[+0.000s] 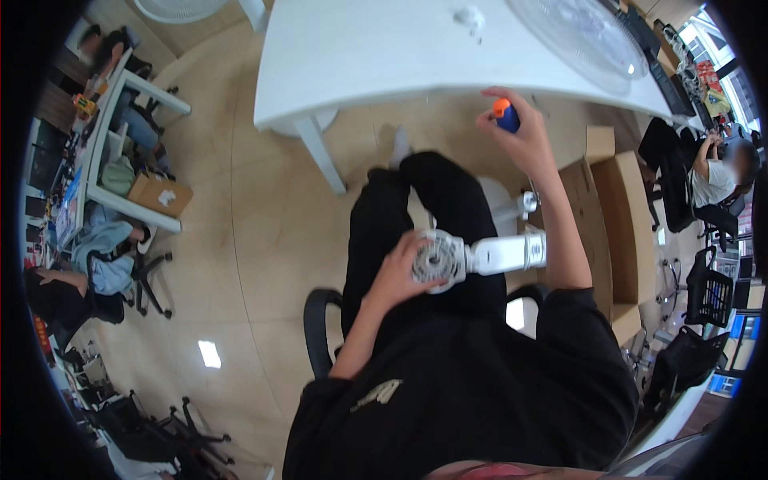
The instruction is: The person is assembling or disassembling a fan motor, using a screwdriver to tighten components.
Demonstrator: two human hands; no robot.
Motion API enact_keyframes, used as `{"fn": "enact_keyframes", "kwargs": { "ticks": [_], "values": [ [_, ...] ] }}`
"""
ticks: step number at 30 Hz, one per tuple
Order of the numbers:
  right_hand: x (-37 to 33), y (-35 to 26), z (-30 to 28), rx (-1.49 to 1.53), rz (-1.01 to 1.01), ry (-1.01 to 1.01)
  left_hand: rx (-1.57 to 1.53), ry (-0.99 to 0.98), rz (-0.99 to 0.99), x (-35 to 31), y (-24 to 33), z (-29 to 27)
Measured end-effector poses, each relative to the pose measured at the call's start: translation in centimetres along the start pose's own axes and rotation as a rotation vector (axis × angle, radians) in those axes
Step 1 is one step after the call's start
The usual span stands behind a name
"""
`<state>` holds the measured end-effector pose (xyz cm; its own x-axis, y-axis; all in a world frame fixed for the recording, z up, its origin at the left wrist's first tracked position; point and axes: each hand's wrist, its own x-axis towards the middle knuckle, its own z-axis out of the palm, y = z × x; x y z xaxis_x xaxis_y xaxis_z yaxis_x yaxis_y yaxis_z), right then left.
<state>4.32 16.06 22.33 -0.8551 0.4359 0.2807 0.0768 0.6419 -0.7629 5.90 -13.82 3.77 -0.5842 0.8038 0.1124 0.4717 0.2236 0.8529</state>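
A round white housing [440, 262] is clasped by half-spread fingers of the left hand [396, 274], and a blue-and-orange object [507, 118] is pinched in curled right-hand fingers [518, 101].

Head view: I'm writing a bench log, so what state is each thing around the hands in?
Left hand: closed around the round end of the white unit
White unit: lying across the black trousers, round face uncovered
Right hand: raised, gripping the blue-and-orange object
Blue-and-orange object: held, partly hidden by fingers
Cardboard box: open
Round fan grille: detached, lying on the white table
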Motion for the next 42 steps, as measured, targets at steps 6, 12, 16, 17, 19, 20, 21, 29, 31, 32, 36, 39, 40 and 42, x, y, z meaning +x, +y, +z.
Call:
{"fn": "enact_keyframes", "kwargs": {
  "ticks": [6,12,16,17,19,20,21,29,31,32,36,39,40,42],
  "values": [
    [-14.9,-2.3,3.3,0.2,-0.044,-0.232,-0.088,-0.028,-0.002,1.3,1.4,-1.6],
    [-21.6,-1.5,6.1,0.136,0.054,-0.187,-0.104,-0.028,0.038,0.8,1.6,-1.5],
    [-23.2,-0.5,8.1,0.133,0.101,-0.147,-0.108,-0.035,-0.001,0.4,1.8,-1.3],
    [-23.4,-0.5,8.5,0.092,0.109,-0.135,-0.107,-0.035,0.0,0.4,1.6,-1.2],
    [-23.5,-0.5,9.0,0.047,0.119,-0.118,-0.082,-0.01,0.042,0.3,1.1,-0.9],
    [-23.5,-0.5,9.1,0.046,0.12,-0.116,-0.082,-0.012,0.042,0.3,1.2,-0.9],
    [-23.5,-0.5,9.3,0.025,0.116,-0.112,-0.083,-0.018,0.027,0.2,1.3,-1.0],
    [-23.3,-0.3,9.0,0.012,0.119,-0.079,-0.09,-0.038,-0.014,0.4,1.9,-1.3],
    [-23.0,-0.8,8.4,0.074,0.125,-0.014,-0.092,-0.041,-0.024,0.3,1.9,-1.4],
    [-22.9,-0.9,8.0,0.074,0.128,-0.014,-0.092,-0.044,-0.026,0.3,1.9,-1.5],
    [-22.2,-3.1,4.8,0.351,0.437,0.056,-0.114,-0.079,0.0,0.5,2.1,-2.0],
    [-22.2,-2.6,2.6,0.438,0.135,0.149,-0.137,-0.106,0.033,0.5,1.7,-2.3],
    [-22.4,-2.7,2.2,0.478,0.136,0.195,-0.156,-0.119,0.045,0.4,1.5,-2.4],
    [-22.4,-1.5,1.1,0.446,-0.043,0.2,-0.167,-0.117,0.034,0.3,1.1,-2.2]
  ]
}}
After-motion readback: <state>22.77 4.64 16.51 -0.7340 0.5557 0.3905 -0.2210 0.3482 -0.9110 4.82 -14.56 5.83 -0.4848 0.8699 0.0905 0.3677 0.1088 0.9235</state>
